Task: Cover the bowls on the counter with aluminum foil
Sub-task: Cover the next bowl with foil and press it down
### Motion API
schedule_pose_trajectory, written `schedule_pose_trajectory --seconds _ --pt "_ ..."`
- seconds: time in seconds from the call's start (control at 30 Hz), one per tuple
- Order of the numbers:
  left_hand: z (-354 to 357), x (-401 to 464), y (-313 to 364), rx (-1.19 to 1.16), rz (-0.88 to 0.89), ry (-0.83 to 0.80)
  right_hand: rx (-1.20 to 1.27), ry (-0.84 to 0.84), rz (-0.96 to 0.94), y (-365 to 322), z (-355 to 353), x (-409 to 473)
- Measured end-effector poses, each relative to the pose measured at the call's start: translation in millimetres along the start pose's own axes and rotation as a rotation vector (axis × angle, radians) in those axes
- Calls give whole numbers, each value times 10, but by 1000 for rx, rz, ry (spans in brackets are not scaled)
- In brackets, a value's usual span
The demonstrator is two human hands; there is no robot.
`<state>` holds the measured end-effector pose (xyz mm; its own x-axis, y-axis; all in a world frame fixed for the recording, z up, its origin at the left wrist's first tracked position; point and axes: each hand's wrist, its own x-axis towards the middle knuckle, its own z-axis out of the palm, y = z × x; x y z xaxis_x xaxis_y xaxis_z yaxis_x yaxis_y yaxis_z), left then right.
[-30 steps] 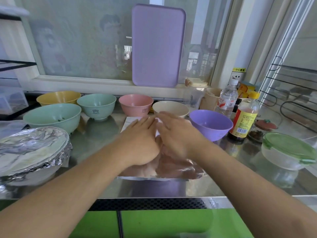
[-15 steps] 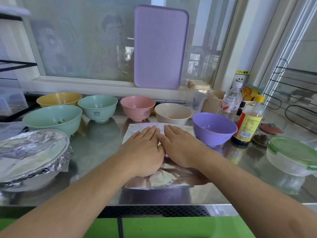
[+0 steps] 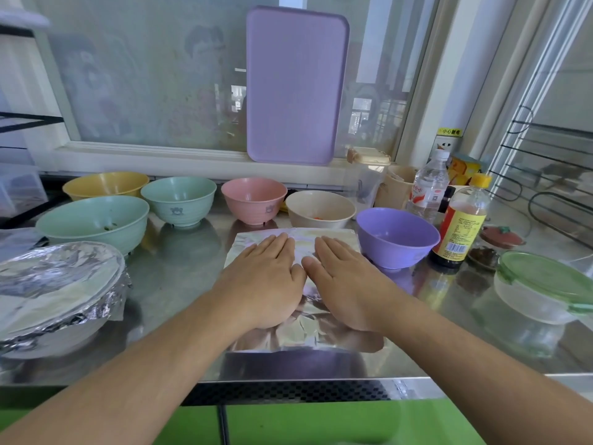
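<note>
A: Far left of counter point(image 3: 167, 284)?
B: One bowl already wrapped in foil point(image 3: 54, 284), crinkled over the rim. Behind it: large green bowl point(image 3: 93, 220), yellow bowl point(image 3: 106, 184), small green bowl point(image 3: 179, 197).

A: Centre?
B: Foil sheet point(image 3: 301, 335) lies flat on the steel, near the front edge. Left hand point(image 3: 266, 284) and right hand point(image 3: 346, 284) both pressed on it, palms down, fingers straight, grasping nothing; thumbs nearly touching. Pink bowl point(image 3: 253, 199) and beige bowl point(image 3: 321, 208) stand uncovered just behind the sheet.

A: Right?
B: Purple bowl point(image 3: 396, 236), uncovered, just beside the sheet's far right corner. Then sauce bottle point(image 3: 462, 226), green-lidded container point(image 3: 542, 284).
</note>
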<state>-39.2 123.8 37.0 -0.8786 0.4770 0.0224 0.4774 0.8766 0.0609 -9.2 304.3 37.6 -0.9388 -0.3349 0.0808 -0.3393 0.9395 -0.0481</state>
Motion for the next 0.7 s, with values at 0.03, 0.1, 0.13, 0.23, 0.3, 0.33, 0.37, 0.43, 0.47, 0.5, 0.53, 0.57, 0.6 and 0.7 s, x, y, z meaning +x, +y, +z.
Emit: schedule_pose_trajectory --seconds 0.03,0.1,0.13,0.23,0.3,0.33,0.37,0.43,0.47,0.5,0.53,0.57,0.6,0.7 --pt "4 -1 -11 1 0 -6 -26 8 10 -28 -3 -54" --pt "19 4 -36 12 18 -17 -14 37 60 -41 -44 -112" --pt "21 -4 -36 20 28 -19 -1 9 103 -55 -82 -114" --pt "20 -13 -20 -41 -15 13 10 26 113 -143 -175 19" --pt "7 -20 -18 -61 -5 18 62 21 104 -198 -198 150" --pt "-6 -37 -14 -53 9 18 79 9 95 -220 -187 211" --pt "-21 -54 -17 -31 35 15 91 2 95 -220 -149 258" --pt "-72 -132 -26 -110 19 19 68 -4 109 -199 -78 280" --pt "-97 -194 -36 -162 -3 21 57 7 111 -185 -56 267" --pt "-116 -266 -45 -194 -7 19 54 20 121 -184 -49 248" --pt "-123 -344 -49 -198 -4 17 65 33 124 -175 -22 245" --pt "-121 -402 -62 -192 4 7 70 39 139 -182 -23 236" --pt "-128 -441 -78 -195 11 -11 99 41 147 -179 -15 245" --pt "-192 -504 -100 -143 14 -62 94 -40 149 -186 -60 229"
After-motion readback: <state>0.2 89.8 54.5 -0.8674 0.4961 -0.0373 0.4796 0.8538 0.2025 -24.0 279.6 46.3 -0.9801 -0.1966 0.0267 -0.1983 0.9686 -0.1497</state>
